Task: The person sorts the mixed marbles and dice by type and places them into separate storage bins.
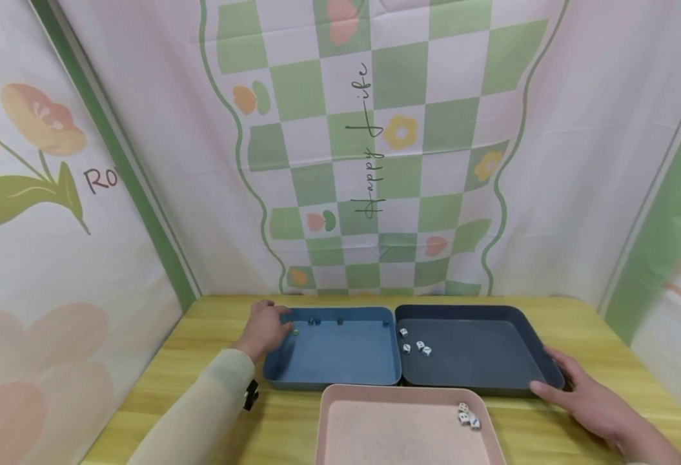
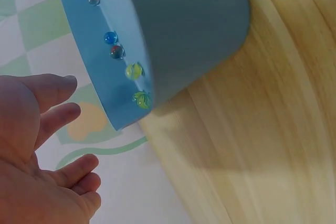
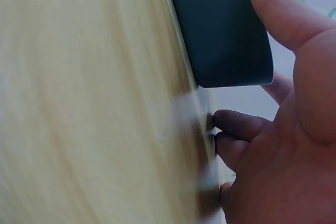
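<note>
My left hand [image 1: 263, 330] is at the far left corner of the blue tray [image 1: 340, 368], fingers apart and holding nothing. In the left wrist view its spread fingers show beside the tray, near a green marble [image 2: 142, 99] and a yellow-green marble [image 2: 134, 71]. A dark marble [image 2: 117, 52] and a blue marble [image 2: 110, 38] lie further along the wall. My right hand [image 1: 587, 397] holds the near right corner of the dark grey-blue tray [image 1: 479, 355], thumb at the front rim, index finger along the right side. Its other fingers rest low at the table in the right wrist view.
White dice [image 1: 420, 345] lie at the left of the dark tray. A pink tray [image 1: 386, 426] stands in front, with several white dice [image 1: 464, 418] near its right side. The wooden table [image 1: 160, 381] meets a patterned cloth [image 1: 369, 161] behind and cloth walls at the sides.
</note>
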A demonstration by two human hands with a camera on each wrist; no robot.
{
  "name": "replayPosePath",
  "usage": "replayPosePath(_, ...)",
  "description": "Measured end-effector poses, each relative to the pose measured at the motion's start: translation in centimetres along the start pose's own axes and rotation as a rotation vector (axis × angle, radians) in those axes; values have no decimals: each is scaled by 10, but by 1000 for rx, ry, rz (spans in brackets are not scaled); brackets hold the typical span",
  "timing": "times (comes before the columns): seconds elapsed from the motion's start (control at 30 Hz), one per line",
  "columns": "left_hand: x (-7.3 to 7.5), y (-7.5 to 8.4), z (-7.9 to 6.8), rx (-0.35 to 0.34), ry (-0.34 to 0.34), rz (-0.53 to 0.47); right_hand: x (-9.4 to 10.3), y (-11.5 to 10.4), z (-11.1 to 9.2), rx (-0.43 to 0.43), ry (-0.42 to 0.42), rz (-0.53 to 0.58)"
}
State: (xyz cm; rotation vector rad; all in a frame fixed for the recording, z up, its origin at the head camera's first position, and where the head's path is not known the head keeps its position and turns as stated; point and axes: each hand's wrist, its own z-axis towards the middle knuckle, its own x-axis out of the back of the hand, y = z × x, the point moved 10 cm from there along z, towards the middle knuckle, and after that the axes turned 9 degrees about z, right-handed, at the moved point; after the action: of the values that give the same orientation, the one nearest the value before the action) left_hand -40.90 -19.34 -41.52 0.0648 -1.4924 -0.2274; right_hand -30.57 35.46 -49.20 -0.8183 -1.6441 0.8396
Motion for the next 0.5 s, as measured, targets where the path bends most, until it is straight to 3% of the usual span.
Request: replayPosePath(0.5, 5, -2, -4, 1, -1, -23, -1, 4, 3, -37, -33, 29)
